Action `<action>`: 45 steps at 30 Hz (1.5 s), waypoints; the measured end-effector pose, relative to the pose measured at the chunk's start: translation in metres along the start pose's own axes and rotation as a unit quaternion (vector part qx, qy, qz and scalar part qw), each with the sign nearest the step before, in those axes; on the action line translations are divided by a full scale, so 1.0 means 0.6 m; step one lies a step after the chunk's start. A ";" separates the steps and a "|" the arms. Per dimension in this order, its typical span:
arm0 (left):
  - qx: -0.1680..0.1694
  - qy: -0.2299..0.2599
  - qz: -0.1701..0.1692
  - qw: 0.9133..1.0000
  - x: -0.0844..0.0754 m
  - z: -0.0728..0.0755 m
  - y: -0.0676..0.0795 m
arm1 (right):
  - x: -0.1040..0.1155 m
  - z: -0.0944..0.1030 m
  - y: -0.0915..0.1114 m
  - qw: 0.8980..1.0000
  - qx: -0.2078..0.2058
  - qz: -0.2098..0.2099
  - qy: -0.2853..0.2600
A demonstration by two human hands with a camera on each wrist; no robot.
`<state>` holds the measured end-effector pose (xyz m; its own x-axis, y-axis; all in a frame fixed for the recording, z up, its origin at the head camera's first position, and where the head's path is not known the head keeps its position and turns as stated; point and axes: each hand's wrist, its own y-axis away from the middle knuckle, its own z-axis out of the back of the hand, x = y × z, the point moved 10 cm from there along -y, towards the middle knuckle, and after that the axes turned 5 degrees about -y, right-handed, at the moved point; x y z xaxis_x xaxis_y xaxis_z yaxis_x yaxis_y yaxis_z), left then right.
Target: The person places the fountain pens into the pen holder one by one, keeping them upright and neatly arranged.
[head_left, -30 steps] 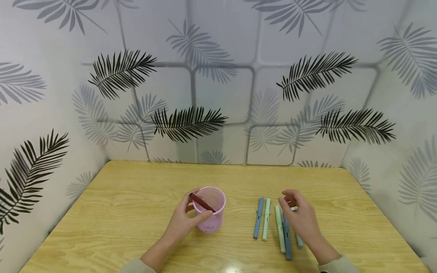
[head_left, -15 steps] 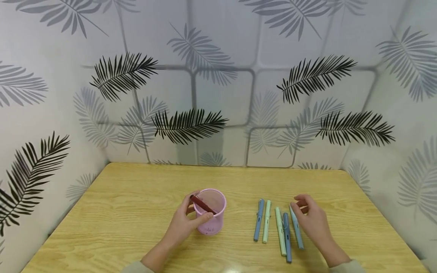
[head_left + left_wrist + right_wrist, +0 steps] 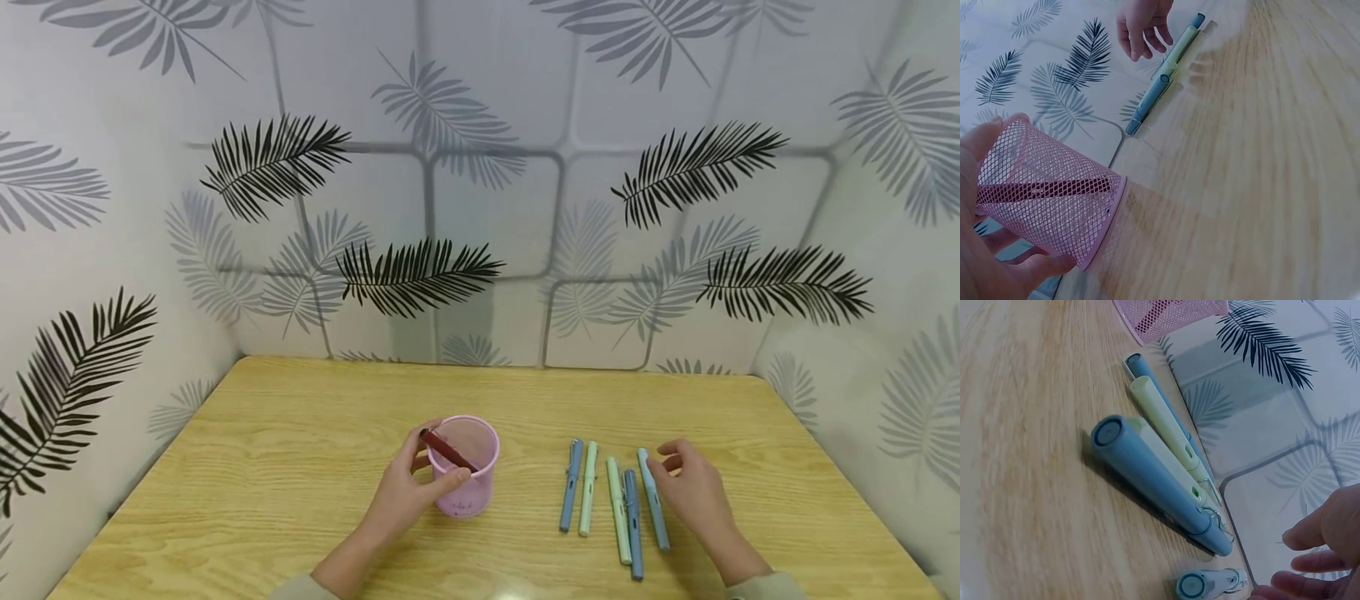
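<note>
My left hand (image 3: pixel 408 492) holds a pink mesh pen cup (image 3: pixel 465 498) by its side, thumb toward the front and fingers behind. Inside leans a dark red pen (image 3: pixel 448 448), its upper end at the rim; through the mesh it shows in the left wrist view (image 3: pixel 1041 190). My right hand (image 3: pixel 693 492), fingers loosely bent and holding nothing, is beside the upper end of a light blue pen (image 3: pixel 654 500). Whether its fingertips touch that pen I cannot tell. Left of it lie a dark blue pen (image 3: pixel 633 525) and a pale green pen (image 3: pixel 618 512), close together.
Another pale green pen (image 3: pixel 588 492) and a blue pen (image 3: pixel 572 486) lie side by side between the cup and the other pens. Beneath everything is a wood-grain table (image 3: pixel 315 425). Leaf-patterned walls (image 3: pixel 487 208) enclose its back and sides.
My right hand has moved right and slightly toward me from above the pens, uncovering the light blue pen. The left hand keeps its hold on the pen cup.
</note>
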<state>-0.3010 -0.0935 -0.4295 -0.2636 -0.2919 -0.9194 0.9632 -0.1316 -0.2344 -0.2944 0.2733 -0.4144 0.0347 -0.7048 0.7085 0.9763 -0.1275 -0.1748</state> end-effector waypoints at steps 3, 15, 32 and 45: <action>0.004 0.001 0.002 1.000 0.001 0.000 0.000 | -0.011 -0.004 -0.003 1.000 0.016 -0.013 0.020; 0.007 -0.001 -0.001 1.000 -0.003 0.001 0.000 | -0.033 -0.019 -0.010 0.997 0.059 -0.030 0.031; 0.033 0.046 0.051 0.997 0.005 -0.006 -0.004 | -0.040 -0.037 -0.022 0.994 0.079 -0.047 0.055; 0.060 0.068 0.076 0.993 0.002 -0.012 -0.005 | -0.039 -0.047 -0.028 0.993 0.087 -0.052 0.065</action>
<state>-0.3037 -0.0868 -0.4320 -0.0986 -0.1880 -0.9772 0.9761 -0.2096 -0.0581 -0.3178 0.2722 -0.4477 -0.0847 -0.7793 0.6209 0.9957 -0.0893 0.0238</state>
